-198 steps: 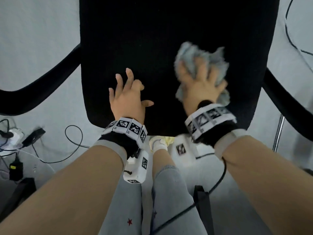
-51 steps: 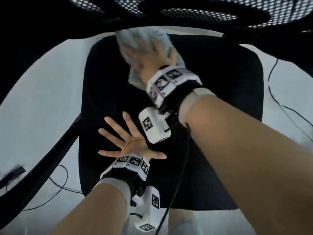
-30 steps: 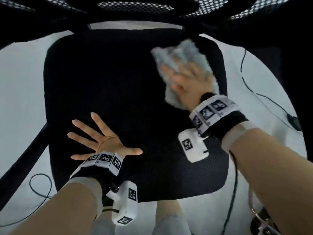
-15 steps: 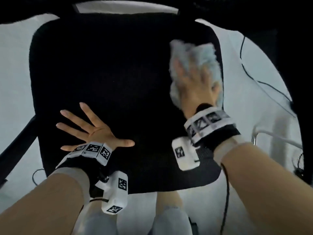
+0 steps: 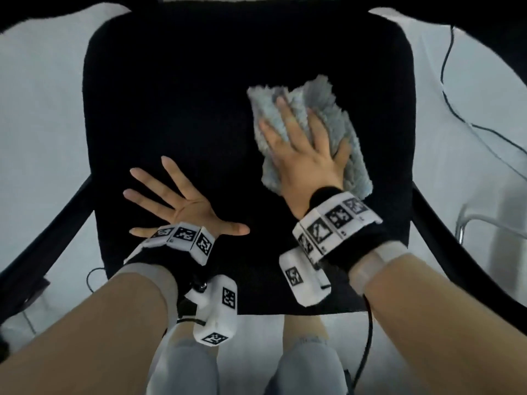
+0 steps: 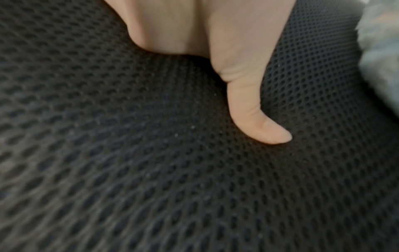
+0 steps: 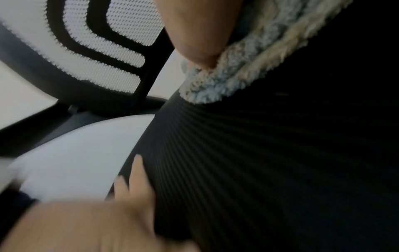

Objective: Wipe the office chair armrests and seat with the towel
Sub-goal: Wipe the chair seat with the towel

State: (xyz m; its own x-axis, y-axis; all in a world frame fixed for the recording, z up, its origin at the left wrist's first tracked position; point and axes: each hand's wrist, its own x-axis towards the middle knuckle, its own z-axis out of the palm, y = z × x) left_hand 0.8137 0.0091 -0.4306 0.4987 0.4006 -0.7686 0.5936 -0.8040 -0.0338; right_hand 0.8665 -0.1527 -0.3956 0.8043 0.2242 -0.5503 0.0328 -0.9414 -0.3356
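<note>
The black mesh seat [image 5: 185,95] of the office chair fills the head view. A fluffy grey-blue towel [image 5: 339,121] lies crumpled on its right half, and my right hand [image 5: 299,143] presses flat on it with straight fingers. On the seat's front left my left hand [image 5: 182,206] rests palm down, fingers spread wide, holding nothing. The left wrist view shows my thumb [image 6: 254,116] on the mesh [image 6: 151,170], with the towel [image 6: 382,51] at the right edge. Blurred in the right wrist view, the towel [image 7: 226,80] sits under my palm. Black armrests run along the left [image 5: 51,240] and right [image 5: 462,246].
The mesh backrest [image 7: 103,56] rises behind the seat. Black cables [image 5: 447,89] trail over the pale floor at right, near a chrome tube [image 5: 467,220]. My knees in grey trousers [image 5: 185,366] stand against the seat's front edge.
My right hand has dragged the towel from the back of the seat toward the front along the right side. The left hand has stayed spread on the seat's front left.
</note>
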